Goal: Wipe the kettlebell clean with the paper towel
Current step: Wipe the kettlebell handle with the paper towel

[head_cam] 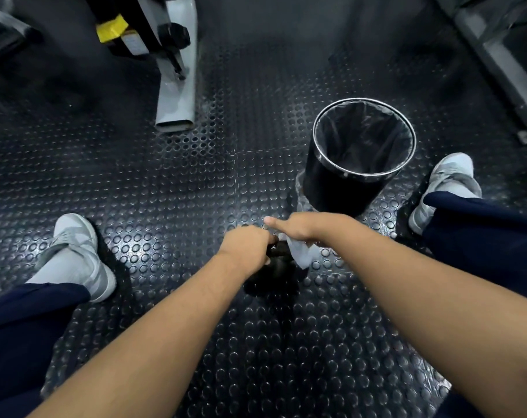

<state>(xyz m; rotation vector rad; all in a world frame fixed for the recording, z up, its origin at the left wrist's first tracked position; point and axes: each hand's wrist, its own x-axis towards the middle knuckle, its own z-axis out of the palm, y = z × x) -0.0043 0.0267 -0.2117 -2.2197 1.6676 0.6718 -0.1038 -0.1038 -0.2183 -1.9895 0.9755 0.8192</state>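
Head view looks down at a studded black rubber floor (171, 188). A yellow block with a pale label (131, 40) sits on the gym machine (177, 86) at upper left, but its print is too blurred to read, and no other writing shows.

The left hand (247, 244) is curled into a fist around the top of the black kettlebell (274, 276), which stands on the floor between the feet, its handle mostly hidden under the fingers. The right hand (301, 229) presses a crumpled white paper towel (301, 254) against the kettlebell's upper right side, fingers bent over the towel with the thumb stretched out to the left.

Just beyond the hands stands a round black waste bin (346, 188) with a metal rim, lined with a dark bag; nothing can be made out inside it. Grey sneakers flank the scene.
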